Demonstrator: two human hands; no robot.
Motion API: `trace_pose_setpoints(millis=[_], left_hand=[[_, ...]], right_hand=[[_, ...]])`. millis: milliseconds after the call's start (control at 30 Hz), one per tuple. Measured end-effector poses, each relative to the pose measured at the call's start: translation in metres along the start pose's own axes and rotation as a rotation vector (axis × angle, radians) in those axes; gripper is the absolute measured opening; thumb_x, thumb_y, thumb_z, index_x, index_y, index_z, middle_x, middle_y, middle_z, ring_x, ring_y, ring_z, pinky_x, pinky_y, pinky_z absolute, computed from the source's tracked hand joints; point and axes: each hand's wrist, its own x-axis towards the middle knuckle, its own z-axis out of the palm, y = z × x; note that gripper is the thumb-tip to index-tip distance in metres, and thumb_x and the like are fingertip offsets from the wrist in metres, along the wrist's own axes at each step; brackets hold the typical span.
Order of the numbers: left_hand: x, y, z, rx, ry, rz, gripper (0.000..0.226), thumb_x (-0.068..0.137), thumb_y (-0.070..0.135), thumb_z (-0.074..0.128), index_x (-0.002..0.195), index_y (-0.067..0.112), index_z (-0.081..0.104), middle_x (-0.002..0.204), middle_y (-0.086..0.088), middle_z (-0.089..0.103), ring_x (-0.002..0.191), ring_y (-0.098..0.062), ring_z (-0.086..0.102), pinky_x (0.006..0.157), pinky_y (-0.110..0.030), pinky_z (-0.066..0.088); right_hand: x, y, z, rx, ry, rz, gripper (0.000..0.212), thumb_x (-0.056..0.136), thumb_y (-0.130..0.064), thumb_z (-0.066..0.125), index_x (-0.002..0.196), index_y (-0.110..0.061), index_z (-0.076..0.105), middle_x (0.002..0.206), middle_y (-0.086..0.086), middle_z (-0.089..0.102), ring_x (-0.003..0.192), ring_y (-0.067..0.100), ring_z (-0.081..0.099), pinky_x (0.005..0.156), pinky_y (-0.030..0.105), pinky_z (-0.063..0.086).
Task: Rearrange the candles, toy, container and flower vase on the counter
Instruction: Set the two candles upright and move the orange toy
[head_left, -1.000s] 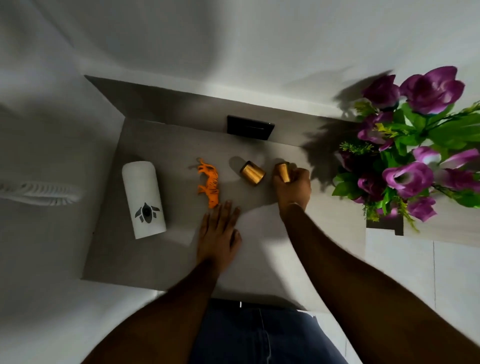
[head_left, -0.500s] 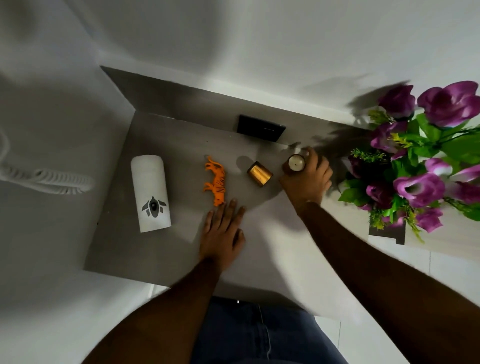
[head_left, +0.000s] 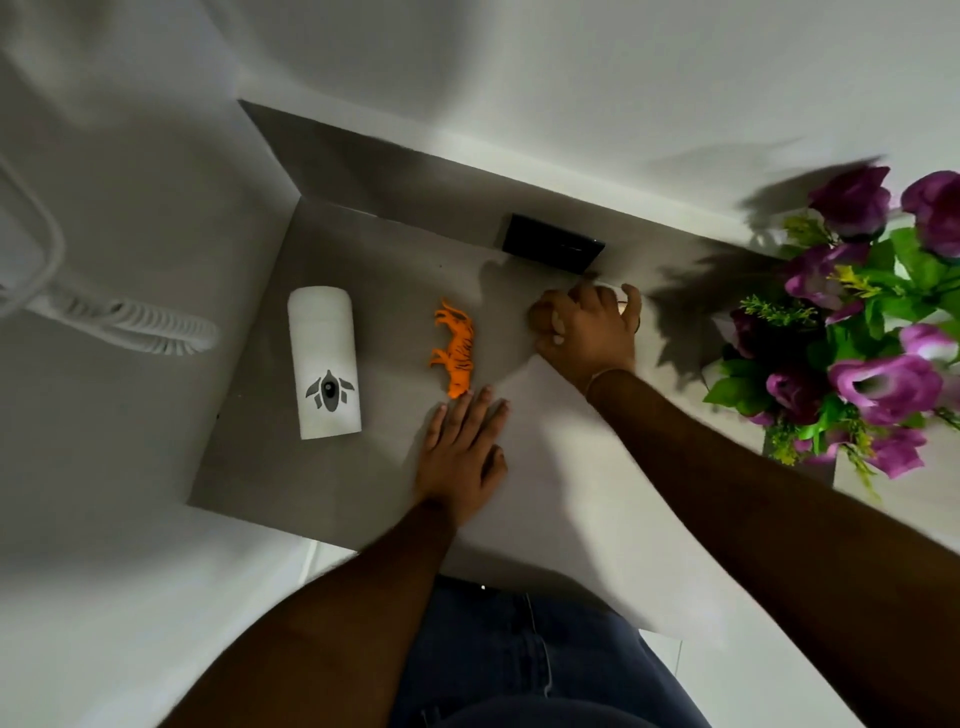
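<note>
toy tiger (head_left: 455, 345) between white container (head_left: 324, 361) and right hand (head_left: 586, 332).

Your right hand (head_left: 584, 332): curled over something hidden, near the flowers (head_left: 852, 322).
Your left hand (head_left: 460, 452): flat on counter (head_left: 363, 467), beside toy tiger (head_left: 456, 345).

I have one view only, from the head camera, looking steeply down and forward at close range onto the counter (head_left: 395, 483). Forearms enter from the lower frame; the wide lens probably bends the edges.
</note>
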Motion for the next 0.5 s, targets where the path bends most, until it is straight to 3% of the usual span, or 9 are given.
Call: trace_pose_setpoints(millis=[133, 233, 367, 433, 500], left_hand=[[0.000, 0.000, -0.002, -0.017, -0.003, 0.004, 0.069, 0.106, 0.038, 0.047, 0.170, 0.030, 0.022, 0.180, 0.000, 0.012, 0.167, -0.023, 0.007, 0.135, -0.053, 0.013], [0.000, -0.001, -0.003, -0.023, -0.004, 0.021, 0.069, 0.107, 0.038, 0.047, 0.170, 0.030, 0.021, 0.180, -0.001, 0.010, 0.167, -0.024, 0.006, 0.135, -0.052, 0.012], [-0.009, -0.010, -0.005, -0.021, 0.059, 0.017, 0.066, 0.107, 0.038, 0.052, 0.168, 0.027, 0.031, 0.178, -0.002, 0.021, 0.165, -0.025, 0.019, 0.134, -0.054, 0.020], [-0.016, -0.016, -0.005, -0.024, 0.089, 0.005, 0.063, 0.107, 0.037, 0.054, 0.166, 0.023, 0.035, 0.177, -0.005, 0.026, 0.164, -0.026, 0.023, 0.131, -0.058, 0.026], [-0.023, -0.025, -0.006, -0.042, 0.148, -0.012, 0.062, 0.105, 0.033, 0.062, 0.163, 0.018, 0.043, 0.174, -0.008, 0.034, 0.162, -0.030, 0.030, 0.128, -0.061, 0.032]], right_hand=[[0.018, -0.002, -0.012, -0.097, -0.125, 0.020, 0.061, 0.082, -0.045, 0.062, 0.141, -0.032, 0.057, 0.138, 0.012, 0.061, 0.141, 0.038, 0.046, 0.124, 0.063, 0.007], [0.014, -0.010, -0.017, -0.055, -0.109, 0.097, 0.067, 0.080, -0.044, 0.063, 0.143, -0.026, 0.052, 0.144, 0.013, 0.054, 0.143, 0.039, 0.042, 0.121, 0.060, 0.016], [-0.020, -0.057, -0.005, 0.200, 0.110, 0.038, 0.049, 0.085, -0.050, 0.058, 0.121, -0.017, 0.063, 0.122, 0.010, 0.062, 0.116, 0.036, 0.060, 0.095, 0.047, 0.046], [-0.026, -0.092, 0.004, 0.389, -0.074, 0.118, 0.052, 0.088, -0.057, 0.059, 0.118, -0.016, 0.066, 0.116, 0.008, 0.067, 0.111, 0.033, 0.064, 0.090, 0.044, 0.053], [-0.024, -0.120, 0.013, 0.497, -0.261, 0.275, 0.067, 0.084, -0.067, 0.061, 0.124, -0.013, 0.063, 0.125, 0.010, 0.063, 0.119, 0.035, 0.060, 0.098, 0.047, 0.053]])
